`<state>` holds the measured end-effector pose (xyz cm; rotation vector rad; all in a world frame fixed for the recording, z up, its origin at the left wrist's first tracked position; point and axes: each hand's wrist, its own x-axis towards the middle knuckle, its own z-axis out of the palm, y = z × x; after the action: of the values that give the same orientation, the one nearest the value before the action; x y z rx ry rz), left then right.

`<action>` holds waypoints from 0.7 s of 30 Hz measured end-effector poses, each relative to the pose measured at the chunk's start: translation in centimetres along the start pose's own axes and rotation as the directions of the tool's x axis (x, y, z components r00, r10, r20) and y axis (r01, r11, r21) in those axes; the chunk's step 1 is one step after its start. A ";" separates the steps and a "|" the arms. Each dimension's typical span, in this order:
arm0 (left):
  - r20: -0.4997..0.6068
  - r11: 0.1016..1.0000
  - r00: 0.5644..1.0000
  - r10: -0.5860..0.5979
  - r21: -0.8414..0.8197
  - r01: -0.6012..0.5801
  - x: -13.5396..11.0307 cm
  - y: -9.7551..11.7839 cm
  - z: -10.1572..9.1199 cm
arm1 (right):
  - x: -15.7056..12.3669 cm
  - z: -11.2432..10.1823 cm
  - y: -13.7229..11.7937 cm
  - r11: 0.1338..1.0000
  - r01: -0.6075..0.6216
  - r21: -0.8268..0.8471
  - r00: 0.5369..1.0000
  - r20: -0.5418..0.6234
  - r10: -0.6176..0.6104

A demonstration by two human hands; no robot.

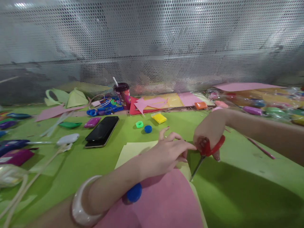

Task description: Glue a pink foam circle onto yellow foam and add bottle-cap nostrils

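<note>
My left hand [169,152] rests over a pale yellow sheet of paper [133,152], its fingers spread and the index finger stretched right. On the yellow sheet lies a large pink paper piece with a curved edge [171,202]. My right hand [210,129] grips red-handled scissors [207,148]. Their metal blades point down toward the yellow sheet's right edge and look nearly closed. A blue round lid [134,192] sits on the pink paper beside my left forearm. My left index fingertip is close to my right hand. My left palm's underside is hidden.
Behind lie a black phone [102,131], a blue cap [148,129], a green ring [139,124], a yellow packet [159,118] and a drink cup with a straw [123,95]. A white cable [35,177] runs at left. A perforated metal panel [152,38] stands behind.
</note>
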<state>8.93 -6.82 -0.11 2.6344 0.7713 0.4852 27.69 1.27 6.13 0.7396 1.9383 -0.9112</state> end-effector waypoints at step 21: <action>-0.009 0.999 1.000 0.004 0.032 -0.003 0.0 -0.1 0.1 | 0.2 0.0 0.1 1.000 0.001 0.019 1.000 0.010 -0.001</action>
<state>8.89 -6.80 -0.23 2.6651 0.7837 0.4902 27.66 1.34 5.88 0.7437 1.9240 -0.9331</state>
